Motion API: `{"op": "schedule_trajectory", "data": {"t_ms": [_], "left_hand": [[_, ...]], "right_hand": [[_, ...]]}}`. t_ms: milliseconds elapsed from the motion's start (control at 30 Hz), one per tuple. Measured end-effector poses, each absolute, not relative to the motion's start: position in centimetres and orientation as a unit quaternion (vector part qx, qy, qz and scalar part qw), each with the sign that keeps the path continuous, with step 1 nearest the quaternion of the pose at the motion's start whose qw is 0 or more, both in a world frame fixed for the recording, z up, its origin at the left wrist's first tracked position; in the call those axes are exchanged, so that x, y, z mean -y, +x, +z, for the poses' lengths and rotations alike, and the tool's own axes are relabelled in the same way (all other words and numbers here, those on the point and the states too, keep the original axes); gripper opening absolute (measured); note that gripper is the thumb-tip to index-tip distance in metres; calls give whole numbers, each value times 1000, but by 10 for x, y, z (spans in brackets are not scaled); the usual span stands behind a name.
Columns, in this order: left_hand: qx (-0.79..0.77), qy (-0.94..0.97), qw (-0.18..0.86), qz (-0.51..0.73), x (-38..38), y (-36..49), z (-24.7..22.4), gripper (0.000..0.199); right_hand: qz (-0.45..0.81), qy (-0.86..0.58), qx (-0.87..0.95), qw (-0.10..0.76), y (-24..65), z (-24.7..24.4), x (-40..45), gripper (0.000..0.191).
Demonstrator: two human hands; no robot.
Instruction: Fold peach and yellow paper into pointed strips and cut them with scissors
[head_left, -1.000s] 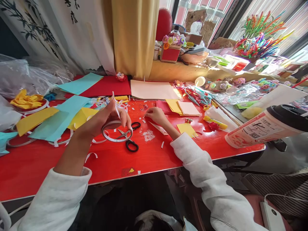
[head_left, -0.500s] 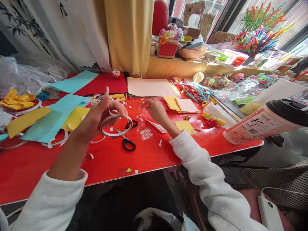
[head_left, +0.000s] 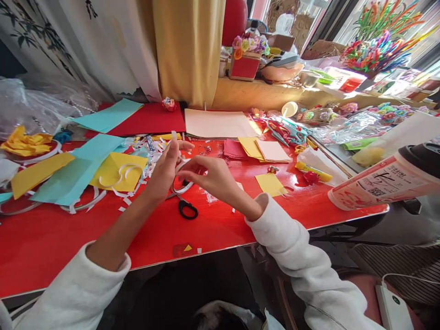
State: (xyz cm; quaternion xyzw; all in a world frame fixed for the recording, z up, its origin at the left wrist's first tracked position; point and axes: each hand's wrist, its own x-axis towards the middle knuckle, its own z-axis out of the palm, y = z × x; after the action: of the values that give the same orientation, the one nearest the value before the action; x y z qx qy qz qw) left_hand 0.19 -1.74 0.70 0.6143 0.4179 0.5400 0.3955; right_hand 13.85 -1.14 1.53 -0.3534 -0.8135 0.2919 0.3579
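Note:
My left hand (head_left: 164, 173) is closed around a thin white ring, which looks like a roll of tape (head_left: 184, 188), held above the table. A short white strip (head_left: 174, 135) sticks up at its thumb tip. From the other side, my right hand (head_left: 215, 178) pinches at the upper edge of the roll, thumb and forefinger together. Its fingertips partly cover the roll, so exactly what they grip is hard to see. Just below lie the black-handled scissors (head_left: 188, 210) on the red table, their blades partly behind the roll and hands.
Turquoise paper (head_left: 80, 167), yellow paper (head_left: 118, 172) and white strips lie left. Cream sheets (head_left: 218, 123) and yellow squares (head_left: 252, 149) lie at the back. A glue stick (head_left: 313, 172) and a tilted drink cup (head_left: 374, 181) are at right. The table's front edge (head_left: 220, 249) is near me.
My right hand has moved left from above the table to the tape roll. My left hand has shifted right with the roll, and the two hands now meet over the scissors.

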Motion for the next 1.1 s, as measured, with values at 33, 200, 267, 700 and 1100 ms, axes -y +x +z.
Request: {"op": "schedule_trajectory", "data": {"t_ms": [33,200,267,700,1100], "left_hand": [[-416,603,417,538,18,3,6,46],[-374,566,517,522,21,8,10,44],[-357,547,548,522,22,9,12,42],[-249,457,671,528,25,5,20,35],[-299,556,611,477,25,-1,17,53]], "right_hand": [[295,-353,810,365,139,14,10,24],[264,-387,784,407,141,11,8,25],[239,-407,782,408,141,10,8,32],[226,-388,818,360,147,5,-5,36],[254,-407,806,347,152,7,-8,37]]}}
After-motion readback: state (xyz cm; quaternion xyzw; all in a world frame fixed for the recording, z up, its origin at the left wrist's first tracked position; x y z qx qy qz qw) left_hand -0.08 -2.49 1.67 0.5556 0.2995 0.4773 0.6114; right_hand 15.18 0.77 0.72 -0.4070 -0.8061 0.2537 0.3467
